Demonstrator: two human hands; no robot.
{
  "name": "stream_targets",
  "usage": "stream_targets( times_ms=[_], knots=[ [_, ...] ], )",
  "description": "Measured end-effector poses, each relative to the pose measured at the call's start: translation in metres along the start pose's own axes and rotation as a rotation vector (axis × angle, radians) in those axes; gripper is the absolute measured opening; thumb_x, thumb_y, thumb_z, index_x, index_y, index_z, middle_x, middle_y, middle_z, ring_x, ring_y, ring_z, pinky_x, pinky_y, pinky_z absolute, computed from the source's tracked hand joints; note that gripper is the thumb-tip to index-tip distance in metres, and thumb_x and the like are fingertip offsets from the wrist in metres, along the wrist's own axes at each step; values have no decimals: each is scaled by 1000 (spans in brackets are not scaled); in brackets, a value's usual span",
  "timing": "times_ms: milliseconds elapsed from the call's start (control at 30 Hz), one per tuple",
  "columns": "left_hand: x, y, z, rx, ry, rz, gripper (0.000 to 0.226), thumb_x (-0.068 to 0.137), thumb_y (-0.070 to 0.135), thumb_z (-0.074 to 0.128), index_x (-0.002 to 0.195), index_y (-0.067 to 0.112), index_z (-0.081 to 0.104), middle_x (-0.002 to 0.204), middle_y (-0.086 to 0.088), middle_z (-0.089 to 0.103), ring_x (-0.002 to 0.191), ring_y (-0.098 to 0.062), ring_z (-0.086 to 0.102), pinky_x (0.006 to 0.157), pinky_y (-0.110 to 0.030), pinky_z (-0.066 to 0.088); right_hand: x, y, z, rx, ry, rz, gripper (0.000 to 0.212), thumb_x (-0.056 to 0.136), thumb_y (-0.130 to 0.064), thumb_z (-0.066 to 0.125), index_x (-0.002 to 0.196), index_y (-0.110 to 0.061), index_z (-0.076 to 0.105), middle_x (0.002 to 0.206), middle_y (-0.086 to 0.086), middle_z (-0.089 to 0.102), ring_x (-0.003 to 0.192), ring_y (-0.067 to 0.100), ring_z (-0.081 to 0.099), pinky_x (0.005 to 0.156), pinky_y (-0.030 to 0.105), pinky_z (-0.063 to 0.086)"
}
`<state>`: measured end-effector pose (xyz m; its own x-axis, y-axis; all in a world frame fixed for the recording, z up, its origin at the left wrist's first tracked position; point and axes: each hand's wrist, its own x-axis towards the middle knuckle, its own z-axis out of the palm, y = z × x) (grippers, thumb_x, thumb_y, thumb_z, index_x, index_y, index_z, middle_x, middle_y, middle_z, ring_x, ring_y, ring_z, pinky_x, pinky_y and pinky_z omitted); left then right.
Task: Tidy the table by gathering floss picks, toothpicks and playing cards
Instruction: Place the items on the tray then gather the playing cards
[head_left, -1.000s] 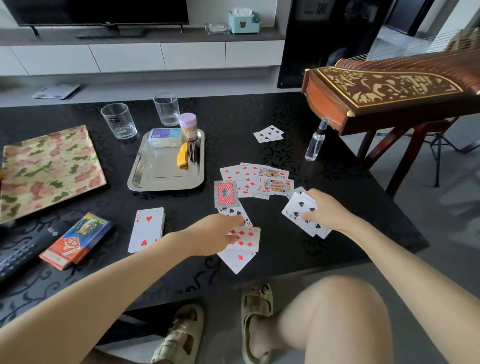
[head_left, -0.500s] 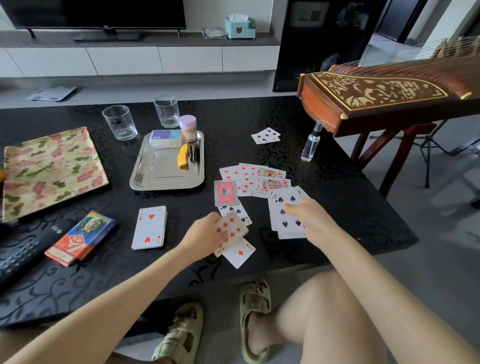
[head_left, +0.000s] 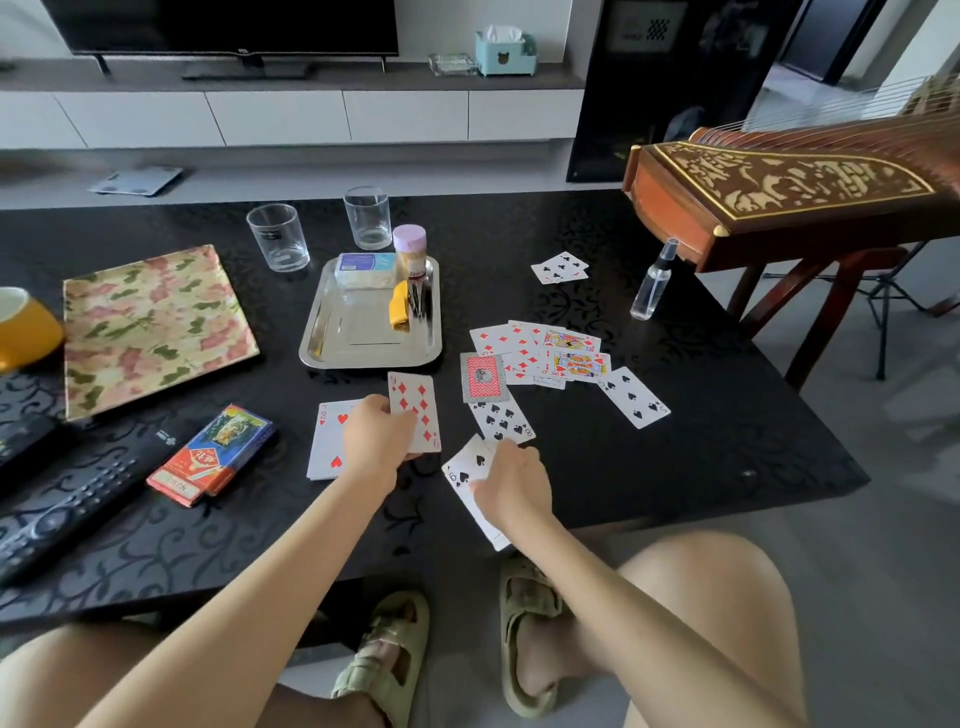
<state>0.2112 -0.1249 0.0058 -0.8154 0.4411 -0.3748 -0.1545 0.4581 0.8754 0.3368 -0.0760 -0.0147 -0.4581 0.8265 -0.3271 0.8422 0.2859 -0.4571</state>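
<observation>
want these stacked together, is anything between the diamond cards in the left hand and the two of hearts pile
Nothing visible. The left hand grips the diamond cards right beside the two of hearts pile, the hand overlapping the pile's right edge; no other thing lies between them.

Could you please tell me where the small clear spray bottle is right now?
In the head view, the spray bottle stands near the right edge of the table, beside the end of the wooden zither, right of the two stray cards.
</observation>
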Motion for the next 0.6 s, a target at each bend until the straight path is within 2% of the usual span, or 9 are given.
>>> stream_targets(
  times_ms=[67, 133, 200, 267, 333, 400, 500, 533, 600],
  knots=[
    [0, 5, -1, -6, -16, 6, 15, 88, 6, 51, 77, 15, 52, 93, -10, 64, 90, -27, 66, 80, -49, 57, 0, 4, -9, 86, -16, -122, 42, 87, -11, 59, 124, -16, 40, 122, 8, 57, 106, 26, 58, 82, 33, 48],
    [0, 10, 1, 11, -37, 17, 15, 89, 5, 52, 78, 17, 52, 92, -7, 64, 89, -25, 65, 81, -48, 57, 3, 15, -26, 190, 57, -194, 55, 83, -7, 59, 131, -22, 35, 120, 5, 59, 104, 28, 59, 80, 33, 47],
    [-2, 14, 7, 37, -55, 28, 13, 88, 4, 54, 83, 16, 52, 92, -6, 63, 88, -23, 65, 80, -44, 57, 15, 32, -49, 339, 203, -115, 61, 80, -6, 62, 133, -20, 35, 118, 7, 59, 102, 30, 59, 82, 37, 48],
    [-4, 18, 17, 43, -78, 46, 12, 88, 4, 56, 90, 15, 52, 99, -9, 65, 88, -23, 65, 75, -40, 58, 40, 53, -76, 432, 332, 60, 54, 80, -8, 63, 128, -11, 38, 112, 8, 59, 101, 32, 58, 78, 34, 46],
    [-7, 23, 30, 50, -118, 44, 13, 88, 4, 55, 97, 14, 53, 108, -11, 65, 93, -24, 66, 76, -41, 58, 68, 76, -98, 367, 370, 233, 48, 83, -8, 61, 125, -5, 38, 111, 11, 59, 103, 33, 58, 73, 32, 41],
    [-10, 28, 44, 55, -164, 24, 21, 90, 5, 54, 109, 12, 53, 116, -11, 63, 97, -24, 65, 77, -42, 58, 91, 93, -113, 242, 316, 327, 46, 83, -10, 60, 123, -2, 41, 108, 14, 61, 99, 34, 60, 69, 32, 42],
    [-6, 37, 63, 63, -178, -2, 37, 92, 6, 53, 128, 12, 47, 121, -10, 59, 96, -21, 64, 76, -39, 59, 107, 105, -124, 71, 165, 376, 38, 77, -18, 66, 112, -7, 54, 83, 5, 59, 86, 26, 61, 62, 28, 44],
    [-3, 39, 67, 64, -178, -2, 38, 92, 6, 52, 128, 12, 46, 120, -10, 59, 92, -20, 63, 75, -39, 59, 110, 105, -126, 15, 141, 380, 40, 75, -21, 68, 110, -8, 56, 84, 4, 59, 89, 26, 61, 65, 28, 45],
    [3, 42, 73, 56, -180, -8, 35, 91, 6, 52, 125, 11, 48, 116, -10, 60, 90, -20, 62, 74, -39, 59, 117, 109, -125, -115, 135, 379, 51, 71, -29, 72, 114, -9, 54, 103, 7, 60, 103, 27, 57, 80, 32, 48]
  ],
)
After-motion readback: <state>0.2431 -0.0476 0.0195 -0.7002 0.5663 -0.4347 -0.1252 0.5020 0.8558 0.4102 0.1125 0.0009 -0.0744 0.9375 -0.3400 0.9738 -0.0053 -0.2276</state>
